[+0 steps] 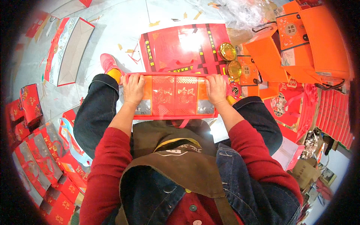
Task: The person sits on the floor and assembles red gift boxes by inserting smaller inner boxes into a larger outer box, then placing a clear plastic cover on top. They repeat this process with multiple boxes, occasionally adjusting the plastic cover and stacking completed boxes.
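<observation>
Between my knees is a red gift box (174, 98), with shiny gold-embossed red panels in its middle and orange and silver parts toward both ends. My left hand (134, 88) grips its left end, fingers curled over the far edge. At the opposite end, my right hand (216, 89) holds on the same way. A short pink ribbon (183, 123) hangs from the near edge. What lies beneath the box is hidden.
Just beyond stands a large red box (176, 47) with black-and-yellow tape. Two round gold tins (227, 51) sit at its right side. Orange gift bags (264, 48) crowd the right; red gift bags (47, 161) line the left. An opened carton (73, 52) lies far left.
</observation>
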The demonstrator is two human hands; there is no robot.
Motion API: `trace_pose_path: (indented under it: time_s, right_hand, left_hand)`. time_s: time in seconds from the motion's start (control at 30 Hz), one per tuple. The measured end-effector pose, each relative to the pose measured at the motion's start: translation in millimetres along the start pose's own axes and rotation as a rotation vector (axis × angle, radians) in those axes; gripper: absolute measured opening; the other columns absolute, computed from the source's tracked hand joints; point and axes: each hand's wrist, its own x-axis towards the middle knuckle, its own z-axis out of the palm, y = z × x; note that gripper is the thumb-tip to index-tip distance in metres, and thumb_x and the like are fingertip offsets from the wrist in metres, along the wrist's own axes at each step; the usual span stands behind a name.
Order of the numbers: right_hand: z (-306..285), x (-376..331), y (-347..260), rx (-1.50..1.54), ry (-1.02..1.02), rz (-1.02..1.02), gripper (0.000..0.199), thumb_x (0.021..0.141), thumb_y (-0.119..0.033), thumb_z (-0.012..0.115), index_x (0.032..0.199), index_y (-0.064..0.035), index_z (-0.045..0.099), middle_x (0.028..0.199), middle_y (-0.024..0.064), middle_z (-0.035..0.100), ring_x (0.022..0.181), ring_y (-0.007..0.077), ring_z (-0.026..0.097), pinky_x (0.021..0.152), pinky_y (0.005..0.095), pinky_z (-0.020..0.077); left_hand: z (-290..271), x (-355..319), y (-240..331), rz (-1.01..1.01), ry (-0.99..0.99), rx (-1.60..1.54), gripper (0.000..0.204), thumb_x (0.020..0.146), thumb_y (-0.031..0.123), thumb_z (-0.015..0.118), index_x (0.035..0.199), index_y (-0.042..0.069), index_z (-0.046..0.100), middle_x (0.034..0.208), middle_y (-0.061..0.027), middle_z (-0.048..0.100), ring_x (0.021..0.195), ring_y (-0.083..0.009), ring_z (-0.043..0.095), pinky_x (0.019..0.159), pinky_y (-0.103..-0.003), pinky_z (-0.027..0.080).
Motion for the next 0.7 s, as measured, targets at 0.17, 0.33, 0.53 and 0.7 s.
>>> trace_pose_path:
  time_s: [0.17,0.33,0.53,0.7]
  right_hand:
    - [-0.7,-7.1,4.1,-0.042,0.073,0.058,0.021,0.081,-0.022,0.060,0.097,-0.0080,0.057,0.098,0.0112,0.054,0.095,0.0300,0.050,0.082,0.0435,0.0385]
    - [5.9,-20.2,19.1,0.067,0.151,0.119,0.023,0.083,-0.022,0.056,0.101,-0.0074,0.057,0.099,0.0117,0.054,0.097,0.0309,0.049,0.086,0.0437,0.0369]
    - [12.0,-22.8,24.0,0.125,0.215,0.171,0.021,0.083,-0.019,0.056,0.101,-0.0081,0.059,0.098,0.0134,0.054,0.098,0.0320,0.049,0.087,0.0443,0.0373]
    - [20.7,-24.9,22.8,0.090,0.219,0.161,0.021,0.082,-0.012,0.058,0.102,-0.0089,0.060,0.101,0.0132,0.055,0.099,0.0311,0.049,0.089,0.0426,0.0365]
  left_hand:
    - [4.2,-3.2,-1.8,0.011,0.029,0.006,0.024,0.079,0.018,0.059,0.100,0.010,0.052,0.098,-0.0052,0.054,0.097,-0.0218,0.053,0.094,-0.050,0.030]
    - [4.7,-2.1,-0.4,0.004,0.005,0.032,0.026,0.078,0.019,0.060,0.101,0.011,0.052,0.099,-0.0050,0.054,0.097,-0.0220,0.053,0.094,-0.050,0.030]
    - [3.9,-0.7,0.6,0.027,0.044,0.005,0.026,0.078,0.018,0.061,0.101,0.010,0.052,0.100,-0.0066,0.054,0.098,-0.0234,0.052,0.093,-0.050,0.030]
    - [4.3,-10.3,-7.2,0.022,-0.014,0.002,0.032,0.072,0.014,0.059,0.103,0.008,0.054,0.107,-0.0075,0.052,0.106,-0.0250,0.047,0.092,-0.052,0.029]
